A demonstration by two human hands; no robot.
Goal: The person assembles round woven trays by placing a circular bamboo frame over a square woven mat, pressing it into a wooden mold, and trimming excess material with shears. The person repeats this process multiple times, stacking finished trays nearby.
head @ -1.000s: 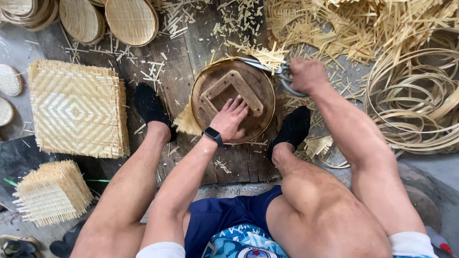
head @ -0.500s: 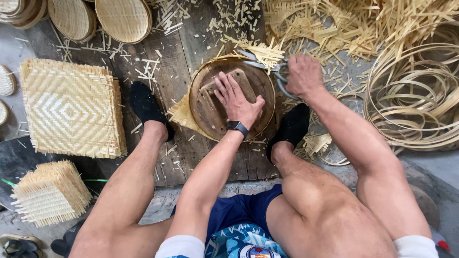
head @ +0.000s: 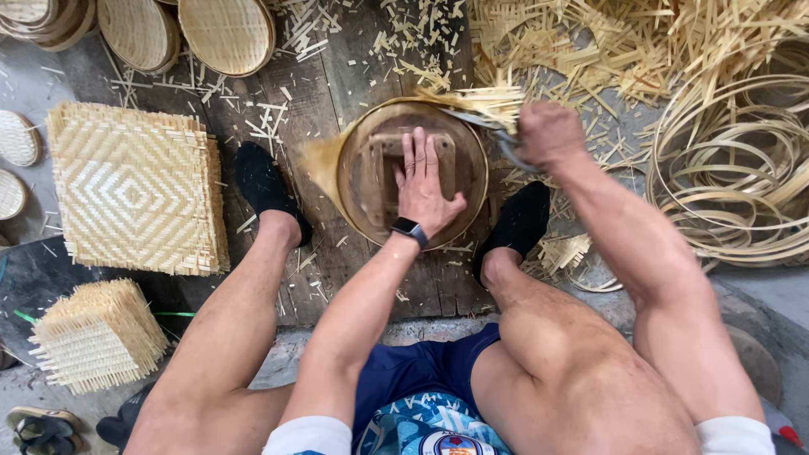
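Between your feet: round wooden mould (head: 371, 206) on the plank floor (head: 354, 50), a woven bamboo mat (head: 324, 164) pinned beneath it.
Left hand (head: 424, 181): fingers flat and close together, pressing the mould's square block.
Right hand (head: 548, 135): closed around shears (head: 497, 135) at the mould's 2 o'clock rim.
Handling: the mould looks stiff and heavy; the mat looks thin, springy and splintery, so hold down at centre.
At 9 o'clock: stacked square mats (head: 135, 190).
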